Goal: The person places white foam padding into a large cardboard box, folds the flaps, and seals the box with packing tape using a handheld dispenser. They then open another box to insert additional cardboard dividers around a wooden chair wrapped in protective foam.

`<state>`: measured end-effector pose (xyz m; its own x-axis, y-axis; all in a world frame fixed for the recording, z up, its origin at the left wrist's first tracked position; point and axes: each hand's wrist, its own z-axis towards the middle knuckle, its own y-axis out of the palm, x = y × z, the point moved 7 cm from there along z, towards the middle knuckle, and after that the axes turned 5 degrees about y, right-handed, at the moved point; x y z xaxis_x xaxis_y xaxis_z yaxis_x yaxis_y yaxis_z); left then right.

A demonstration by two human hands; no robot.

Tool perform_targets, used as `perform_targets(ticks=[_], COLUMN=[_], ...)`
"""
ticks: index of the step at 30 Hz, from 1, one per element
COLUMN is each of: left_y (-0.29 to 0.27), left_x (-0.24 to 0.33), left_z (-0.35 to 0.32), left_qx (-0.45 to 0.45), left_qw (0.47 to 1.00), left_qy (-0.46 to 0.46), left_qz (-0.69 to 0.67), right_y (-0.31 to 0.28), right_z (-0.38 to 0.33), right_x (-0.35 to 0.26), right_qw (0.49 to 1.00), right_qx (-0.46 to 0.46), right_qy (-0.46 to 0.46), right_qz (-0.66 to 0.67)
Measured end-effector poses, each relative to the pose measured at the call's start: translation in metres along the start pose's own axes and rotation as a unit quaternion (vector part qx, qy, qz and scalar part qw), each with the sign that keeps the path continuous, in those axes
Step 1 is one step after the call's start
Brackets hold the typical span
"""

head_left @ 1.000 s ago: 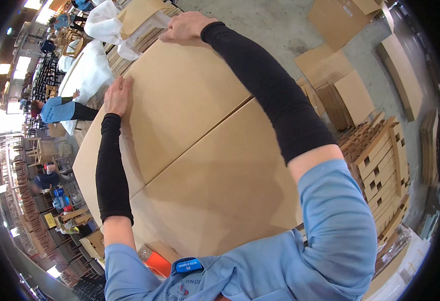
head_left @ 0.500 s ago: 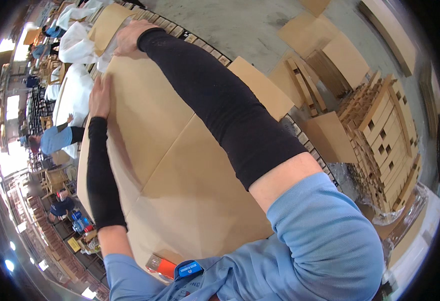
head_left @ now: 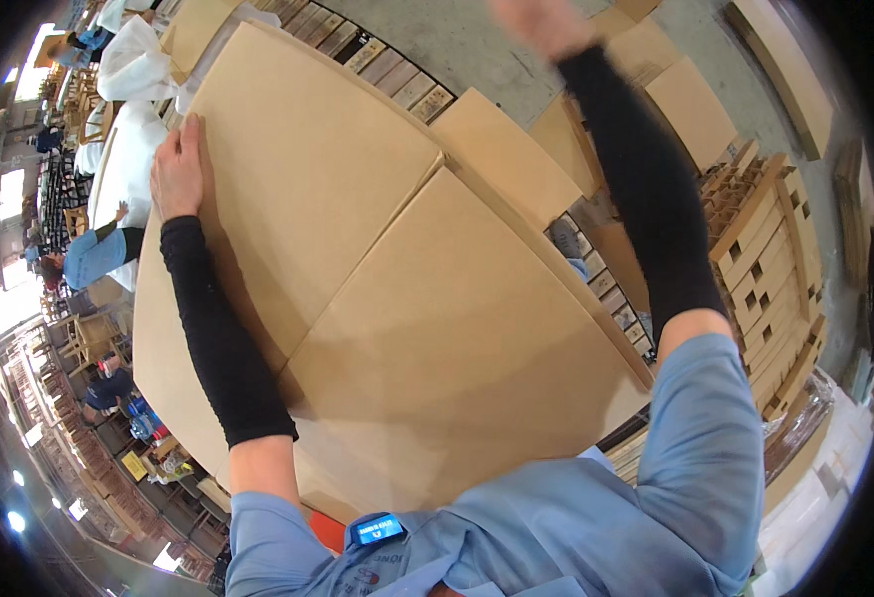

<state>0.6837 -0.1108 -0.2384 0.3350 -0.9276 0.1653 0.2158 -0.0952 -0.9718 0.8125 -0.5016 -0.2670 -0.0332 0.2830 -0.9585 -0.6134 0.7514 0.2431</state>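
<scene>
A large brown cardboard box (head_left: 477, 289) fills the middle of the view. A seam runs across it between two panels. My left hand (head_left: 178, 174) lies against the box at its left edge, fingers stretched out and thumb side on the cardboard. My right hand (head_left: 546, 25) is up in the air beyond the box's right side, away from the cardboard. It is smeared by motion and partly cut off by the top edge, so its fingers cannot be made out.
A roller conveyor (head_left: 397, 75) runs along the box's right side. A loose cardboard sheet (head_left: 506, 154) sticks out over it. Slatted wooden pieces are stacked in a pile (head_left: 780, 284) at the right. White-wrapped goods (head_left: 133, 159) and a co-worker (head_left: 94, 259) are at the left.
My right hand has left the box's far edge and swung up and to the right. The two-panel seam shows more fully now. My left hand stays on the left edge.
</scene>
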Motion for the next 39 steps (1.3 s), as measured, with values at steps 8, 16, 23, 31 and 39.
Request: perform_targets(ticks=[8, 16, 23, 31, 39], left_y=[0.001, 0.005, 0.0, -0.003, 0.005], left_x=[0.005, 0.009, 0.009, -0.011, -0.02], left_z=[0.01, 0.004, 0.002, -0.002, -0.007], left_qx=[0.015, 0.026, 0.006, 0.088, 0.044], left_qw=[1.0, 1.0, 1.0, 0.994, 0.999], left_qy=[-0.014, 0.001, -0.02, -0.028, -0.019], left_qz=[0.015, 0.01, 0.002, 0.053, 0.023], right_y=[0.09, -0.018, 0.071, 0.045, 0.041], right_z=[-0.047, -0.134, -0.162, -0.179, -0.133], right_x=[0.0, -0.01, -0.019, -0.006, 0.006], right_qw=[0.996, 0.997, 0.991, 0.994, 0.998], right_qx=[-0.085, 0.068, -0.008, 0.086, 0.045], right_qy=[-0.025, -0.007, -0.011, -0.021, 0.003], right_qz=[0.025, -0.04, -0.137, -0.069, 0.044])
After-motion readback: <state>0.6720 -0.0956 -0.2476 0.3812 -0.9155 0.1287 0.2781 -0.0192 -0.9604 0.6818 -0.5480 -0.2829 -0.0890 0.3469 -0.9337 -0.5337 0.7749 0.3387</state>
